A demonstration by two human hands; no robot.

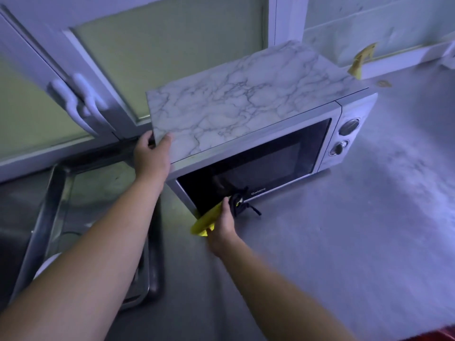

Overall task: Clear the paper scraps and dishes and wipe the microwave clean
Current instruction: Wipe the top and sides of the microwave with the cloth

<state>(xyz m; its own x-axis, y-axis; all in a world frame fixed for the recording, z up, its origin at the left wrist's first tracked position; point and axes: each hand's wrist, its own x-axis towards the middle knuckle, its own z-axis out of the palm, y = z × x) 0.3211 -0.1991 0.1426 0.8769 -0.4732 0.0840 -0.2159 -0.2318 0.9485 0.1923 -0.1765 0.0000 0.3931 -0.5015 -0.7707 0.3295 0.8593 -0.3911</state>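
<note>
The microwave (246, 107) is standing on the grey counter (344, 217), its top covered in a marble pattern and carrying no scraps or dishes, its dark glass door (261, 163) shut, and its two knobs (349, 126) lying at the right end of its front. The clearing step is judged largely done and the wiping step under way, with most of the door and the top not yet visibly reached. At the microwave's upper left corner the left hand (152, 156) is gripping the edge, thumb on top and fingers curled round the side, apparently steadying the appliance. At the microwave's lower left front corner the right hand (222, 230) is holding a yellow cloth (204, 223), from which a dark cord (242, 205) is trailing, against the base of the door. Behind the microwave's right end a small brownish scrap (384, 83) is lying on the counter, perhaps paper left to clear. Left of the microwave a steel sink (61, 193) is showing a pale round edge (46, 264), possibly a dish; this cannot be told.
</note>
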